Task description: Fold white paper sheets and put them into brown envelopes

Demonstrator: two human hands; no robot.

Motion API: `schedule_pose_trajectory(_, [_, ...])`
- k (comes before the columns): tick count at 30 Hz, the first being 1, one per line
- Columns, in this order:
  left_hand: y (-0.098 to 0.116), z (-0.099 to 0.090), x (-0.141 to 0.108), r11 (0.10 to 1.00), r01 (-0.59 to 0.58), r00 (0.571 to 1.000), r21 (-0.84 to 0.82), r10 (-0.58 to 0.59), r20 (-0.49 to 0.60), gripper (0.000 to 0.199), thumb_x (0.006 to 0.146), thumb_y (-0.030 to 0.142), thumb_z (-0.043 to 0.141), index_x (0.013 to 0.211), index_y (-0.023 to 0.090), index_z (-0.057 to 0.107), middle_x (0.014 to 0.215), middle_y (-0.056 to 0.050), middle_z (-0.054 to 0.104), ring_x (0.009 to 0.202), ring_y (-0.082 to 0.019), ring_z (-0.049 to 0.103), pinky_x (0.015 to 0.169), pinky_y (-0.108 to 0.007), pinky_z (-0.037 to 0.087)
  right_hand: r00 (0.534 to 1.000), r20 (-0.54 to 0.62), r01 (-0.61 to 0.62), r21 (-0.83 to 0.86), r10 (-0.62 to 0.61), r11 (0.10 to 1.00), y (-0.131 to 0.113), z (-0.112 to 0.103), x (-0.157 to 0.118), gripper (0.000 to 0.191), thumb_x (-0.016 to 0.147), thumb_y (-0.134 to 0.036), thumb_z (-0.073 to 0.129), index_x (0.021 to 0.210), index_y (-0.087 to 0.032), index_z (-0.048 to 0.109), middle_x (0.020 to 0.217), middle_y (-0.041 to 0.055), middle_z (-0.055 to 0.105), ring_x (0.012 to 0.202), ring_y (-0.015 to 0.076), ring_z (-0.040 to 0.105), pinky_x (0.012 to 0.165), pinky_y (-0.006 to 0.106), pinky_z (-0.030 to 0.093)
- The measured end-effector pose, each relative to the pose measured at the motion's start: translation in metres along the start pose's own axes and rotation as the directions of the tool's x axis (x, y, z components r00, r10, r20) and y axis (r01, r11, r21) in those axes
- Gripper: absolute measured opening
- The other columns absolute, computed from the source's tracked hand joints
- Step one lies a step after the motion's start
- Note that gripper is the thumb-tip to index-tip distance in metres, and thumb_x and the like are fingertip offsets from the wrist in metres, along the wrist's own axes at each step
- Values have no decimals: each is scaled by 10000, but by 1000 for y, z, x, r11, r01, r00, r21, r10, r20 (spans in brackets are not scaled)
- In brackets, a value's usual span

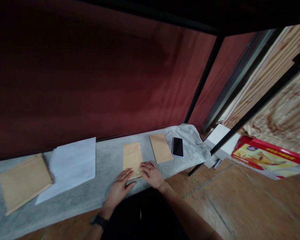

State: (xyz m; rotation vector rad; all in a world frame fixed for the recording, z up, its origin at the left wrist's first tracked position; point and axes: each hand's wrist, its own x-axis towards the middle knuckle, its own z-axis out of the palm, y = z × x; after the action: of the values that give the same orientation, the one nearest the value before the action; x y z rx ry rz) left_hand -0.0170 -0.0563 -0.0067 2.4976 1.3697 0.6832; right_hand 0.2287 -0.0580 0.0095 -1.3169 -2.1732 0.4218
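A small tan paper envelope (pixel 132 155) lies on the grey cloth in front of me, with a faint reddish mark near its top. My left hand (pixel 118 190) rests on its lower left corner, fingers stretched out and thumb apart. At the lower right edge, my right hand (pixel 152 175) has its fingers bent and drawn together on the paper. The right fingertips partly hide that edge. Beside it on the right is a second tan envelope (pixel 161 148), which neither hand touches.
A phone (pixel 178 147) lies right of the envelopes on the cloth-covered bench (pixel 110 160). To the left are white paper sheets (pixel 75 166) and a larger tan padded envelope (pixel 25 183). A black frame post (pixel 205 78), a white box (pixel 221 140) and a red-yellow box (pixel 272 156) stand right.
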Motion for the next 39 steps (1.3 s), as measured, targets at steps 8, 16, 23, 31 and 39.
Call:
schedule_pose_trajectory(8, [16, -1, 7, 979, 119, 982, -166, -140, -123, 355, 969, 430, 477, 1130, 242, 732, 1258, -48, 730, 1211, -194, 656, 1093, -394, 511, 997, -60, -45, 45, 48, 998, -4, -2, 3, 200, 989, -200, 569, 1115, -255, 713, 1287, 21, 704, 1243, 149, 607, 1185, 406, 313])
schedule_pose_trajectory(16, [20, 0, 7, 971, 148, 971, -189, -179, -160, 316, 956, 338, 463, 1078, 242, 738, 1219, -52, 744, 1161, -193, 677, 1064, -388, 520, 992, -123, -17, -71, 8, 997, -28, 15, -17, 337, 1026, -230, 495, 1339, -215, 620, 1442, 61, 601, 1389, 204, 477, 1216, 437, 283])
schedule_pose_trajectory(23, [28, 2, 14, 985, 174, 980, -4, -174, -99, 377, 944, 236, 410, 1176, 205, 707, 1249, -87, 725, 1176, -214, 658, 1078, -388, 487, 999, -52, -9, -168, 0, 986, -44, 33, -43, 510, 1057, -372, 454, 1526, -176, 426, 1565, 93, 460, 1452, 233, 403, 1235, 469, 256])
schedule_pose_trajectory(31, [44, 21, 84, 941, 175, 965, 288, -223, 140, 550, 1009, 355, 331, 1514, 170, 446, 1630, -114, 366, 1521, -291, 285, 1225, -488, 238, 999, -36, -38, -165, 33, 986, -42, 35, -42, 470, 1042, -354, 474, 1478, -180, 489, 1512, 113, 526, 1428, 247, 431, 1224, 478, 275])
schedule_pose_trajectory(39, [13, 27, 152, 918, 248, 910, 310, -330, 250, 632, 1006, 523, 258, 1590, 284, 281, 1695, -37, 181, 1566, -326, 104, 1203, -675, 81, 1000, 1, -24, -137, 24, 990, -46, 24, -40, 504, 1044, -410, 467, 1529, -284, 416, 1602, 72, 406, 1447, 270, 385, 1201, 500, 293])
